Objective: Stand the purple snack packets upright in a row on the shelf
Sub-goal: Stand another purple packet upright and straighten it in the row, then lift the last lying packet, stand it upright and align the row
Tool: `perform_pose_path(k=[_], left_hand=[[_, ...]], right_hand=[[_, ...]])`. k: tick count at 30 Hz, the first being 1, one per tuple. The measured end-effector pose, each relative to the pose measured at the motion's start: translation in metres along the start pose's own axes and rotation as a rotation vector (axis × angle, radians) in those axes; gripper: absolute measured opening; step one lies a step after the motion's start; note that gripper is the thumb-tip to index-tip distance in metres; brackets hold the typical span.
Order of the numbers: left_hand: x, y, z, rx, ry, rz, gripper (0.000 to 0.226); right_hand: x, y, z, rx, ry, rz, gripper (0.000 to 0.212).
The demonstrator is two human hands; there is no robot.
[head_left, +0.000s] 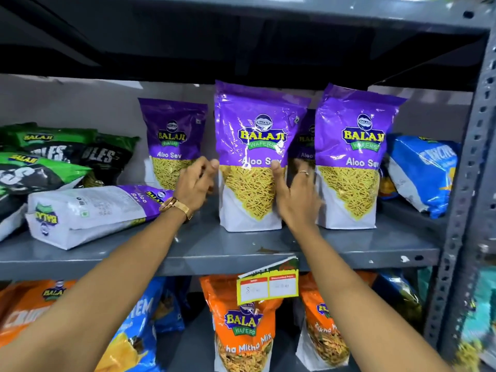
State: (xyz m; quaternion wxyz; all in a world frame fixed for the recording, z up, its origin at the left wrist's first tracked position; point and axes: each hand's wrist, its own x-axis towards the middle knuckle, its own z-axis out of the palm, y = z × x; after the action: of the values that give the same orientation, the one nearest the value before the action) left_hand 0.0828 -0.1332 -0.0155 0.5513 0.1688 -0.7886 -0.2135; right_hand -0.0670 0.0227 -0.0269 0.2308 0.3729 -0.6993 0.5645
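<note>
Several purple Aloo Sev packets stand on the grey shelf (241,248). The middle purple packet (249,146) is upright near the front edge. My left hand (194,183) presses its left edge with thumb and fingers. My right hand (295,196) holds its right edge, thumb on the front and fingers behind. Another packet (351,157) stands upright to the right. A third (173,140) is upright further back on the left. One more (304,140) is mostly hidden behind my right hand. One purple packet (91,213) lies flat on its side at the left.
Green and black packets (53,162) are piled at the shelf's left end. A blue packet (424,170) leans at the right, against the perforated steel post (467,183). A yellow price tag (268,284) hangs from the shelf edge above orange packets (244,326).
</note>
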Motion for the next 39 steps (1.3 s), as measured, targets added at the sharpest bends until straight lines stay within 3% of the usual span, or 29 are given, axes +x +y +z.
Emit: perform_pose_path(k=[4, 6, 8, 10, 14, 16, 18, 20, 24, 28, 32, 36, 39], left_hand=[[0.0, -0.006, -0.057, 0.079, 0.039, -0.069, 0.05], [0.01, -0.009, -0.093, 0.184, -0.043, -0.096, 0.035], [0.024, -0.011, -0.132, 0.351, -0.145, -0.147, 0.027], [0.035, -0.018, -0.167, 0.596, -0.24, -0.209, 0.03], [0.034, -0.035, -0.217, 0.872, -0.428, -0.28, 0.028], [0.027, -0.041, -0.225, 0.927, -0.442, -0.159, 0.024], [0.02, -0.047, -0.223, 0.996, -0.422, -0.021, 0.022], [0.015, -0.055, -0.219, 1.024, -0.458, -0.034, 0.024], [0.013, -0.066, -0.219, 0.989, -0.448, -0.305, 0.044], [0.009, -0.066, -0.216, 0.846, -0.545, -0.558, 0.071], [0.004, -0.06, -0.218, 0.629, -0.574, -0.622, 0.065], [-0.005, -0.054, -0.216, 0.57, -0.41, -0.5, 0.056], [-0.013, -0.053, -0.211, 0.291, -0.193, -0.487, 0.083]], right_hand=[[-0.016, -0.032, -0.003, -0.022, 0.282, -0.276, 0.054], [-0.029, -0.063, 0.002, 0.114, 0.255, -0.422, 0.034], [-0.047, -0.1, 0.018, 0.151, 0.065, -0.463, 0.032], [-0.065, -0.131, 0.046, 0.077, -0.226, -0.406, 0.052], [-0.09, -0.163, 0.102, 0.024, -0.884, -0.029, 0.086], [-0.097, -0.168, 0.121, -0.02, -0.978, 0.073, 0.09], [-0.103, -0.172, 0.133, -0.076, -0.938, 0.109, 0.092], [-0.106, -0.176, 0.142, -0.125, -0.899, 0.12, 0.098], [-0.111, -0.188, 0.149, -0.225, -0.876, 0.135, 0.102], [-0.113, -0.196, 0.147, -0.112, -0.896, 0.236, 0.097], [-0.117, -0.195, 0.144, 0.075, -0.858, 0.319, 0.077], [-0.122, -0.185, 0.137, 0.245, -0.772, 0.367, 0.069], [-0.118, -0.174, 0.132, 0.355, -0.688, 0.311, 0.06]])
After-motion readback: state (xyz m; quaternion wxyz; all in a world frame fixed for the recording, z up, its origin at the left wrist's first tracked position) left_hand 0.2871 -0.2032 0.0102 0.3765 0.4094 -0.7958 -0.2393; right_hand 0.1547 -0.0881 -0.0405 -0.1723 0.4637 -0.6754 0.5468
